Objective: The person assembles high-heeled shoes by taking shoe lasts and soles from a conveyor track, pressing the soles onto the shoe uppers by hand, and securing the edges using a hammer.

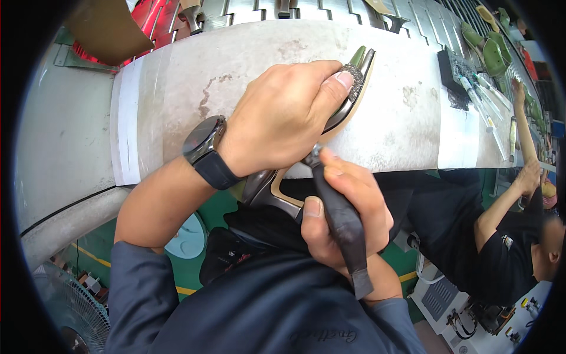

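Note:
My left hand, with a black watch on its wrist, is wrapped over a dark metallic shoe with a tan sole edge and a glittery band. A green last tip sticks out at the shoe's toe, which points away to the right. The heel part comes out below my left wrist, past the table's near edge. My right hand is closed around the dark handle of a hand tool. Its upper end lies against or close to the shoe's underside, just below my left hand; the exact kind of tool is unclear.
Under the shoe is a worn pale table. Behind it runs a metal slatted conveyor carrying shoes. A black holder and syringes are at the right, near a co-worker's arm. A fan stands lower left.

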`<state>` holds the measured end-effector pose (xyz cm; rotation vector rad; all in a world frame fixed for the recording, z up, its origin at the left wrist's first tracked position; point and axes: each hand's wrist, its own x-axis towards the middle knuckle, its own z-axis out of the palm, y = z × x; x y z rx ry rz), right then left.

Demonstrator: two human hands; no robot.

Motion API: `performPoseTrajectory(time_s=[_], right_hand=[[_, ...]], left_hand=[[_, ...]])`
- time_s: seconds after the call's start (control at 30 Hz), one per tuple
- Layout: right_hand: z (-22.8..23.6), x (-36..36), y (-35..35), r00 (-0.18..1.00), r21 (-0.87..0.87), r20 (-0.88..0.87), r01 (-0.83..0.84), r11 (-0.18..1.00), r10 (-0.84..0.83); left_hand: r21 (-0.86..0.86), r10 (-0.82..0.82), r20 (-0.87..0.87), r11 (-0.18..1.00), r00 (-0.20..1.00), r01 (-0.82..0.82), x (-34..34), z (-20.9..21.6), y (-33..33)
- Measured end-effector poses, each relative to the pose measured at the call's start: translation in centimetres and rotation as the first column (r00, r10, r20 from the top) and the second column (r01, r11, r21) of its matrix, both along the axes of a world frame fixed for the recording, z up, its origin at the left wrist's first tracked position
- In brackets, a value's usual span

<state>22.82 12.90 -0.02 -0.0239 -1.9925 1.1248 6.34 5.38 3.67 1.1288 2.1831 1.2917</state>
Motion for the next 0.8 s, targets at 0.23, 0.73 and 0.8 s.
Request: performPoseTrajectory(time_s=[0.23, 0.73, 0.8], right_hand=[[2.3, 0.6, 3.0, 0.963, 0.021, 0.164, -0.222, 0.975, 0.216], [2.5, -0.2, 2.4, 0.883, 0.011, 0.309, -0.374, 0.927, 0.353], [2.6, -0.3, 2.2, 0.859, 0.021, 0.342, -0.412, 0.911, 0.381]], left_hand=[[0.042, -0.101, 0.063, 0.994, 0.993, 0.099, -2.6, -1.4, -2.5], [0.013, -0.028, -0.266, 0.999, 0.964, 0.032, -1.5, -2.8, -3.9], [0.003, 0.000, -0.267, 1.000, 0.964, 0.001, -1.5, -2.9, -4.2]])
